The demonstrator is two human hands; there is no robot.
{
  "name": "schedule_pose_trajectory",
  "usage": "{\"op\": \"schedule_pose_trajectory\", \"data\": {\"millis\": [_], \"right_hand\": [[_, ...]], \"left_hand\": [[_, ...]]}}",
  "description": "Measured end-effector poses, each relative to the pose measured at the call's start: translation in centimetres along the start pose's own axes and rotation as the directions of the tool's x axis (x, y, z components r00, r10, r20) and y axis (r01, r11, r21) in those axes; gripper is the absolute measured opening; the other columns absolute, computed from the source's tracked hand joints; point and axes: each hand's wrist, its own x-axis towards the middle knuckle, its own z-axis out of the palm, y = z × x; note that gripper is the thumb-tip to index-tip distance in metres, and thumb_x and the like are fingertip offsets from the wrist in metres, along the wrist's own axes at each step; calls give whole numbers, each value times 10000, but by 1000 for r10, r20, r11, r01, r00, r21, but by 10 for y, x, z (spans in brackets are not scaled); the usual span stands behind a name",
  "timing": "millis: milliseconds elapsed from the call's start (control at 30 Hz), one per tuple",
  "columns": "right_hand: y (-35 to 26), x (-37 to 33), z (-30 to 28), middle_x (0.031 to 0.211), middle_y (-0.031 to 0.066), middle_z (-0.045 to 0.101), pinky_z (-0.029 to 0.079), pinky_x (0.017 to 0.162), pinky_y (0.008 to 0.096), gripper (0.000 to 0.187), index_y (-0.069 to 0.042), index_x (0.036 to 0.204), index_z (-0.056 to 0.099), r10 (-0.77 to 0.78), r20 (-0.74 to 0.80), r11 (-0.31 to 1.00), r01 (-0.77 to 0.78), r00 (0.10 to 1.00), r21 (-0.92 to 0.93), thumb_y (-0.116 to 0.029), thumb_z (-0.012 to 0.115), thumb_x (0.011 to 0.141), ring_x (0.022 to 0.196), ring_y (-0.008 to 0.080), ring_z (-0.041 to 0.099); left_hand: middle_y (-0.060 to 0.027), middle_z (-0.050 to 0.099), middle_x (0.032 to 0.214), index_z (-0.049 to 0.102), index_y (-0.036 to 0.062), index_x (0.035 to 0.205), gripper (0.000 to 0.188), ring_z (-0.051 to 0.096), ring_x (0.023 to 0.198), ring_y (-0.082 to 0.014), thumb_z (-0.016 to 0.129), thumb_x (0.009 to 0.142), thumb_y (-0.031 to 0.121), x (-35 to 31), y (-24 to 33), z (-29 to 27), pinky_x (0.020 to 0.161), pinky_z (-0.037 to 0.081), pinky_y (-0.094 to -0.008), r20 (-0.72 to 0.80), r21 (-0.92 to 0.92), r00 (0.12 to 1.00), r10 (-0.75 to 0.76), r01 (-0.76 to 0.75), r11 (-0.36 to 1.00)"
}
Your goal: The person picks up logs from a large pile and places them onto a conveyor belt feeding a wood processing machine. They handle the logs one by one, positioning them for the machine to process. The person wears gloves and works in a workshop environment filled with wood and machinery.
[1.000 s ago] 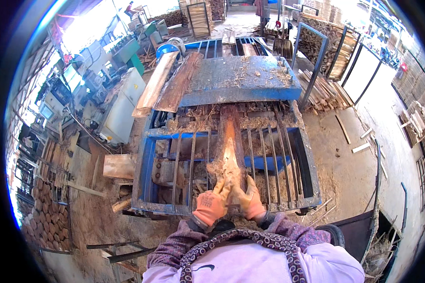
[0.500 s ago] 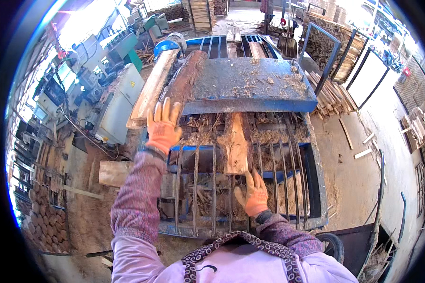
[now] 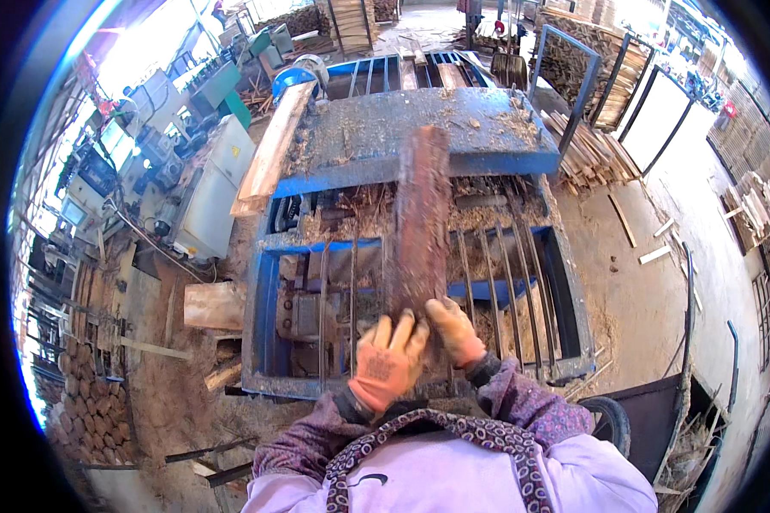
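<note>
A bark-covered wood slab [image 3: 423,205], smeared by motion, lies lengthwise over the middle of a blue machine with a bar bed. Its far end overlaps the edge of the machine's blue top cover [image 3: 359,137], which is strewn with chips. At the slab's near end, my left hand [image 3: 391,359] in an orange-palmed work glove has its fingers bent against the wood. My right hand [image 3: 457,333], gloved alike, grips the same end from the right side. The slab hides the thumbs and part of the bed beneath it.
Parallel metal bars [image 3: 488,299] form the near bed, with gaps between them. A pale plank [image 3: 278,145] rests along the cover's left side. Further left stands a white cabinet [image 3: 218,188]. A wheel [image 3: 609,427] shows at lower right, and stacked boards lie beyond.
The bark-covered slab has come off the cover's left part to the middle, nearer me. My left hand has moved right and nearer. The pale wood piece in the middle no longer shows.
</note>
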Motion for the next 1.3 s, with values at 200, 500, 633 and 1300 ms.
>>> {"op": "schedule_pose_trajectory", "data": {"millis": [200,500,633,1300], "right_hand": [[8,-99,4,1099,88,679,538,820,334,441,5,1240,619,173,-155,982,-182,973,-46,-362,630,995,963,182,632],[-2,-65,-52,1164,100,667,530,892,362,381,5,1275,599,3,-144,997,-14,990,-78,-268,635,1011,1029,209,640],[-2,-96,-54,1360,208,587,453,1066,409,513,1,1391,544,-400,-142,751,235,905,-617,-269,646,968,1243,319,569],[-3,4,-56,1446,271,532,393,1123,517,605,-19,1351,586,-469,127,-36,125,874,-991,-348,705,858,1325,444,502]], "left_hand": [[-184,570,1406,601,144,1380,747,630,1031,-383,838,685,280,-67,57,-11,835,563,-461,86,-53,993,-82,87,995],[-205,520,1504,562,172,1448,639,720,906,-370,717,834,256,-17,81,13,762,578,-474,244,5,952,-188,192,981],[-199,479,1542,528,192,1484,684,727,938,-366,704,824,220,-8,87,19,794,577,-475,328,21,916,-232,238,971],[-174,216,1689,268,263,1631,1108,285,1498,-465,730,734,720,154,-307,-34,1208,248,-582,-2,479,665,-747,656,583]]}}
